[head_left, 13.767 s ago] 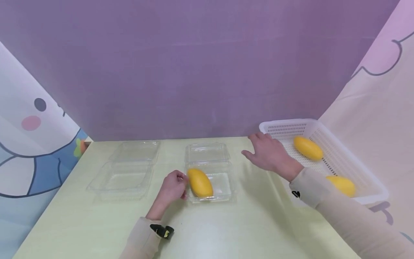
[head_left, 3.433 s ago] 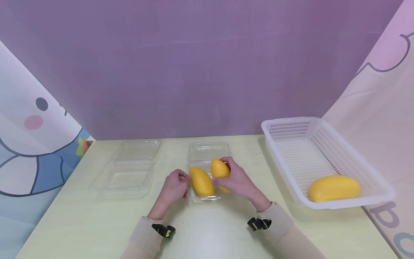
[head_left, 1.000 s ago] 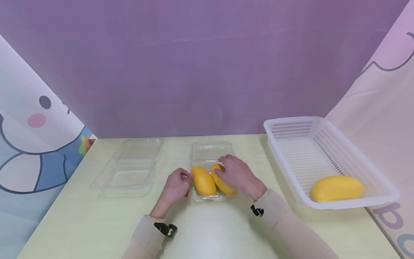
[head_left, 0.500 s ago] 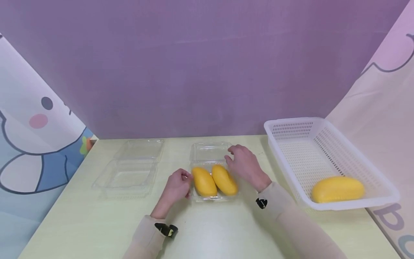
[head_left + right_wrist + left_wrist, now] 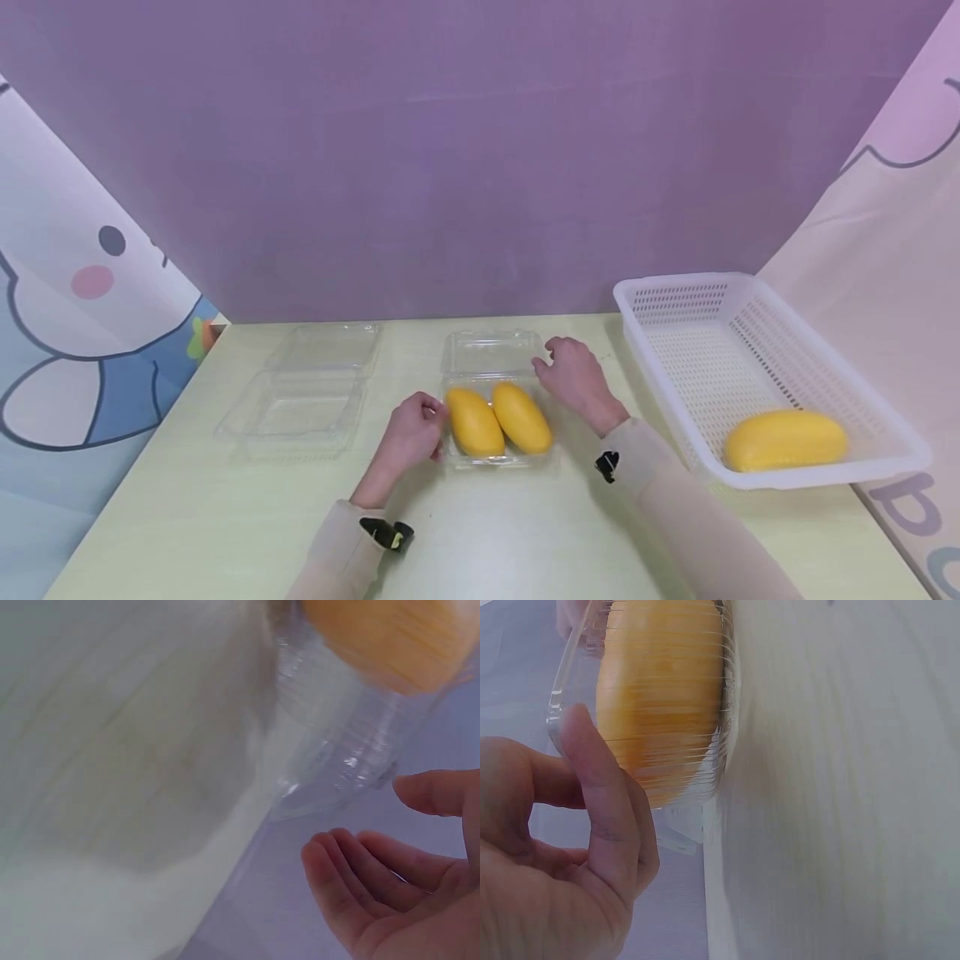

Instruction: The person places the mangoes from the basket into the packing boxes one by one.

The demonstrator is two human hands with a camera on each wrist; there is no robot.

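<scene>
Two yellow mangoes lie side by side in the lower half of a clear plastic clamshell box (image 5: 501,461): the left mango (image 5: 476,423) and the right mango (image 5: 522,418). Its lid (image 5: 491,353) is folded back flat on the table. My left hand (image 5: 410,432) pinches the box's left rim; in the left wrist view its fingertips (image 5: 576,724) lie at that rim, beside the mango (image 5: 660,682). My right hand (image 5: 579,379) holds nothing. Thumb and fingers are spread apart near the lid's right side, as the right wrist view also shows.
To the right stands a white perforated basket (image 5: 667,417) with one more mango (image 5: 786,440) in it. A second clear clamshell box (image 5: 296,412), opened and with nothing inside, lies left on the table (image 5: 480,542). A purple backdrop (image 5: 480,167) rises behind the table.
The right mango came from the basket into the box. My right hand then let go of it and moved back and right, toward the lid. My left hand stayed at the rim.
</scene>
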